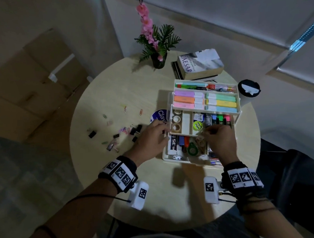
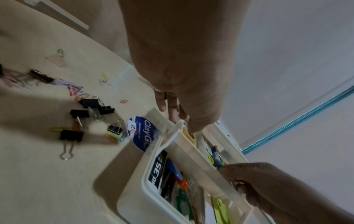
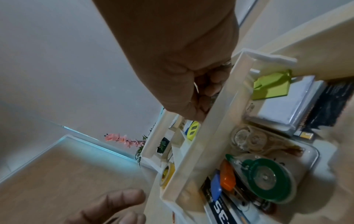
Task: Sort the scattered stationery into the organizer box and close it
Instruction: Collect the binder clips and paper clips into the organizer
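Note:
The white organizer box (image 1: pixel 175 157) stands open at the table's right, its top tray (image 1: pixel 238 95) full of highlighters. Below it the middle tray (image 1: pixel 187 125) holds tape rolls and markers. My right hand (image 1: pixel 211 132) curls its fingers over this tray's front wall (image 3: pixel 214 125). My left hand (image 1: pixel 165 132) reaches to the tray's left end with loosely straight fingers (image 2: pixel 172 109), and the grip there is unclear. The bottom section (image 3: pixel 314 153) shows a green tape dispenser (image 3: pixel 268 177). Black binder clips (image 1: pixel 135 131) and coloured paper clips (image 1: pixel 141 112) lie scattered to the left.
A round blue label (image 1: pixel 158 116) lies against the box's left side. Behind the box stand a vase of pink flowers (image 1: pixel 158 60), stacked books (image 1: pixel 199 64) and a black-lidded cup (image 1: pixel 249 90). The round table's edge (image 1: pixel 78 171) runs close on the left.

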### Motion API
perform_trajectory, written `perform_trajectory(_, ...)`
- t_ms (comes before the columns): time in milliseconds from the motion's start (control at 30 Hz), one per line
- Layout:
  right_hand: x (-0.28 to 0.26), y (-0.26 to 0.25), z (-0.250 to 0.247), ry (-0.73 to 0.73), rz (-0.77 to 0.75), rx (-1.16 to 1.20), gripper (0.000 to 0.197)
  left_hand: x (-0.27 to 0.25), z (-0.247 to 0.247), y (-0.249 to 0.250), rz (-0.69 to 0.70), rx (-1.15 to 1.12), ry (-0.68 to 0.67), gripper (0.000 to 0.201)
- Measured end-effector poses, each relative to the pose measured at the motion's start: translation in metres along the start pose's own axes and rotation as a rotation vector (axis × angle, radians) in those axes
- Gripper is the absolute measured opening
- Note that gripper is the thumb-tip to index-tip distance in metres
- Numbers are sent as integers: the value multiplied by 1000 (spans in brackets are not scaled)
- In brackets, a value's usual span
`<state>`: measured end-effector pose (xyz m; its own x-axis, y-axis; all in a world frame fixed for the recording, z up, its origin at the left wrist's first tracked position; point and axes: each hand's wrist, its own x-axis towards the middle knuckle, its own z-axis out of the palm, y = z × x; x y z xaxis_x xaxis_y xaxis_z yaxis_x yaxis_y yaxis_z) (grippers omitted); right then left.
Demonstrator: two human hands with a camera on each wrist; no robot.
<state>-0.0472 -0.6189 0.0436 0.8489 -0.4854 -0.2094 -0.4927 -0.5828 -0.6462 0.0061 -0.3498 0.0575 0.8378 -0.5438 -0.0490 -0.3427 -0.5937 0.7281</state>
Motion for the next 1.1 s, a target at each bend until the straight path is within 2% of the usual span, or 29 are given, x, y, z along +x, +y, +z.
perform_trajectory(67, -10, -9, 4, 54, -43, -14, 11, -5, -13, -13, -4, -2, 39, 17)
perform_trajectory(167, -32, -32, 21, 82, -251, -27, 3, -20, -35, -46, -109, 16, 54, 14)
perform_trajectory(233, -47, -51, 40, 16, -379, -4, 4, -35, -48, -73, -209, 64, 27, 12)
perform_trajectory(367, -69, -91, 92, -178, -539, -3, 11, -74, -72, -125, -422, 145, -10, 12)
perform_trajectory(467, -75, -117, 132, -266, -557, 14, 9, -95, -91, -157, -481, 155, 5, 7)
perform_trajectory(600, -69, -162, 184, -305, -458, 22, 8, -112, -104, -184, -595, 10, 63, 10)
perform_trajectory(733, -50, -207, 245, -360, -456, -24, 9, -124, -103, -196, -590, -108, 63, 8)
perform_trajectory(900, -33, -246, 294, -440, -521, -228, 36, -140, -116, -206, -522, -182, 26, 12)
perform_trajectory(1000, -24, -252, 313, -476, -572, -380, 37, -145, -128, -215, -478, -187, 16, 18)
perform_trajectory(1100, -21, -245, 323, -476, -619, -472, 36, -142, -138, -223, -433, -78, 28, 30)
